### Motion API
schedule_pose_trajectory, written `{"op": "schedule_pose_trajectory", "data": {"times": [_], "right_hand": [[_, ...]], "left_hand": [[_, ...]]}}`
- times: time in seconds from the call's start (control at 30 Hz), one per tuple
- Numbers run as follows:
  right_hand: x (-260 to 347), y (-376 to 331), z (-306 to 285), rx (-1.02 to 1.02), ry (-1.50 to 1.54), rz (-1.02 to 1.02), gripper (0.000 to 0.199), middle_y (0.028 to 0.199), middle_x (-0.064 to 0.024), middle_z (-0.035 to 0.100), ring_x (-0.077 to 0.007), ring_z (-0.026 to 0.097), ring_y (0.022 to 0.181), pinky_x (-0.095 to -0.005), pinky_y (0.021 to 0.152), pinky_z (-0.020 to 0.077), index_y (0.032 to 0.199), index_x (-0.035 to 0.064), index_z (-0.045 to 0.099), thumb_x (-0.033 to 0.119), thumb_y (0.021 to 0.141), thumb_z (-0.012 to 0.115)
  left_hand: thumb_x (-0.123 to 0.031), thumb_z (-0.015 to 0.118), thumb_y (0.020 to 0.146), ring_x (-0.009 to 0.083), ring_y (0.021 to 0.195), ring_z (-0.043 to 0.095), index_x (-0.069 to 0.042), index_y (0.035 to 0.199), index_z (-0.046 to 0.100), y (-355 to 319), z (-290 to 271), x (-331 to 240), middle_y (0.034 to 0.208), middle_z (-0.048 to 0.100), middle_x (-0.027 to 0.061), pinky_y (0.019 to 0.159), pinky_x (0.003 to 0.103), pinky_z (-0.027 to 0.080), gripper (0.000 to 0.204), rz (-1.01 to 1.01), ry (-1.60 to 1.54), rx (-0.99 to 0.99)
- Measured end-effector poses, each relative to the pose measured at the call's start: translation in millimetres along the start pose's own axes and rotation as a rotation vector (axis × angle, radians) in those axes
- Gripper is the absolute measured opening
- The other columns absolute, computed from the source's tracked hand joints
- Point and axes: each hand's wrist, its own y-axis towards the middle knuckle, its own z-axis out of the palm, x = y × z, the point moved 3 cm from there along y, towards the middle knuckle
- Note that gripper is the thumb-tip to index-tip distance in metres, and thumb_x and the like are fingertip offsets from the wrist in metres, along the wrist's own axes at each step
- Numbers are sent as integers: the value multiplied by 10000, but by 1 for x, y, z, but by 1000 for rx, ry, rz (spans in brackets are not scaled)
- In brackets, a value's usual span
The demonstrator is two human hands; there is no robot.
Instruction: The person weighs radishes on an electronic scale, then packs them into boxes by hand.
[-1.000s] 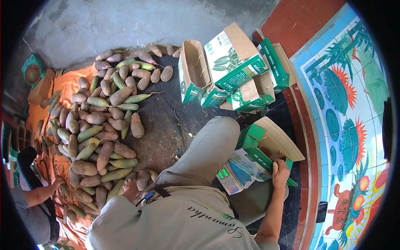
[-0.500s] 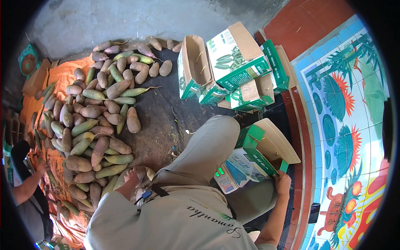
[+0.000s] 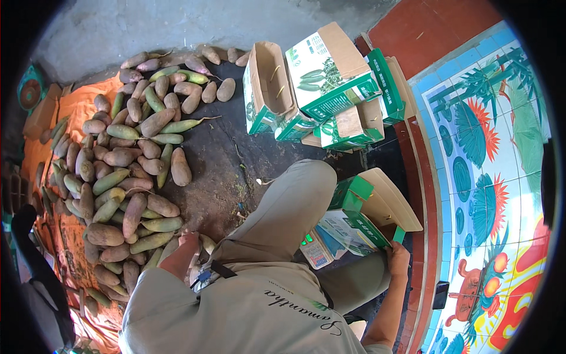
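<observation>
My right hand grips the near edge of an open green and white carton, fingers wrapped over the rim beside a small green flap. The carton lies tilted on its side next to my knee, its brown inside showing. A digital scale with a lit green display is partly hidden beneath it. On the other side, my left hand reaches down among radishes at the pile's near right edge. A pale radish lies right beside it. Its fingers are too small and blurred to show a grip.
A large pile of green and purple-brown radishes spreads over an orange sheet on the left. Several green and white cartons stand at the back. A painted tile wall rises on the right. A dark, blurred shape borders the left.
My left hand has shifted slightly up and right at the pile's edge. My right hand stays on the carton. At far left, another person's bare forearm and hand have gone from view.
</observation>
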Motion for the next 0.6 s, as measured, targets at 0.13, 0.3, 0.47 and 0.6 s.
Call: {"op": "schedule_pose_trajectory", "data": {"times": [0.13, 0.3, 0.47, 0.6], "right_hand": [[1, 1, 2, -35, 23, 8, 130, 785, -137, 601, -327, 590, 763, -402, 652, 472, 807, 58, 570, 93, 711, 650], [1, 0, 3, -14, 71, 74, 169, 806, -141, 608, -332, 591, 776, -408, 664, 471, 830, 56, 577, 105, 699, 671], [19, 6, -3, -36, 153, 104, 187, 798, -144, 610, -337, 593, 767, -403, 667, 468, 850, 55, 582, 129, 709, 680], [38, 13, -11, -87, 241, 42, 224, 835, -149, 608, -337, 586, 786, -396, 685, 466, 902, 48, 589, 109, 707, 681]], "left_hand": [[-213, 761, 622, 289, 1085, 552, -128, 1214, 444, 12, 24, 5, 1168, 555, 122, 848, 376, 485, 677, -48, -228, -80], [-223, 752, 608, 292, 1046, 566, -127, 1172, 451, -22, -5, 2, 1148, 543, 135, 860, 401, 473, 646, 61, -150, -80], [-274, 789, 547, 311, 1049, 535, -125, 1161, 466, -22, -41, 11, 1147, 465, 164, 854, 392, 468, 710, -28, -386, -300], [-292, 800, 535, 341, 1013, 506, -115, 1129, 479, -52, -123, 15, 1102, 456, 176, 833, 391, 459, 697, 103, -801, -752]]}}
